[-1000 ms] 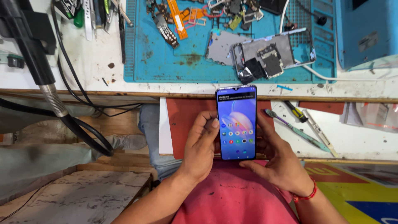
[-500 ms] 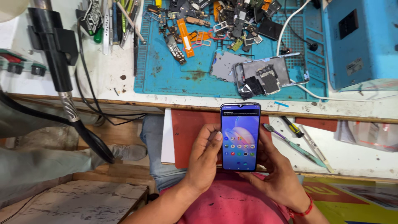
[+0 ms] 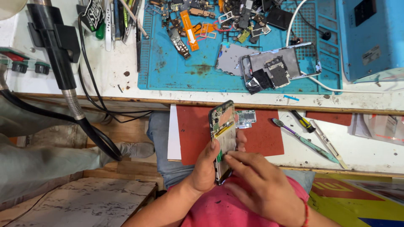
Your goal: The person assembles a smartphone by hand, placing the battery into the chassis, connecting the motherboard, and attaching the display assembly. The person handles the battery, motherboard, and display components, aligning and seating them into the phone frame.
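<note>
Phone (image 3: 223, 138) with its back open, gripped edge-on by left hand (image 3: 205, 168); right hand (image 3: 259, 183) fingertips press its exposed board, risking slip or damage.

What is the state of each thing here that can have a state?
Phone: back cover off, circuit boards bare, held on edge.
Left hand: gripping the phone.
Right hand: fingertips on the phone's open back.
Phone frame on the blue mat: stripped, lying flat.
Screwdriver: lying unused.
Toothbrush: lying unused.
</note>
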